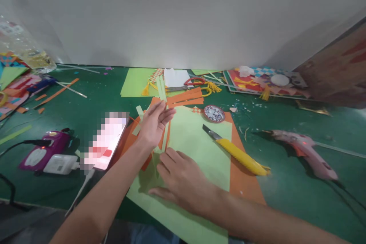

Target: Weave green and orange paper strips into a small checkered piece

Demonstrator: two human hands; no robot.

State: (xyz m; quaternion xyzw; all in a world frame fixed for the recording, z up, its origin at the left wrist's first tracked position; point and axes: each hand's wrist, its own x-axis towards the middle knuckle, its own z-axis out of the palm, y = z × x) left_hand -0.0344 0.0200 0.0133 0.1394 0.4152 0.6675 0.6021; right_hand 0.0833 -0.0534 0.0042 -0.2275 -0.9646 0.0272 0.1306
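Bundle of narrow pale-green paper strips (161,88): over the middle of the green table (94,95), far ends sticking out past the left hand (156,122).
Left fingers: grasping the strips partway along, thumb against fingers.
Right hand (181,177): closer to the person, above the large pale-green paper sheet (200,137). Fingers curled at the strips' near end; can't tell from here if they pinch or just touch.
Strip axis: nearly straight away from the person, far end slightly left. From the right fingers the strips lie forward, running up into the left hand, which has the firmer contact.
Under the hands: green sheet overlapping an orange paper sheet (246,187).
Yellow-handled cutter knife (240,156): right of both hands, right one nearer. Blade end angled forward-left.
Round red-rimmed dish of small beads (214,114): just beyond the blade.
Pink glue gun (307,150): well apart on the right, nozzle leftward, red light on.
Phone with lit screen (110,146): left of the left forearm.
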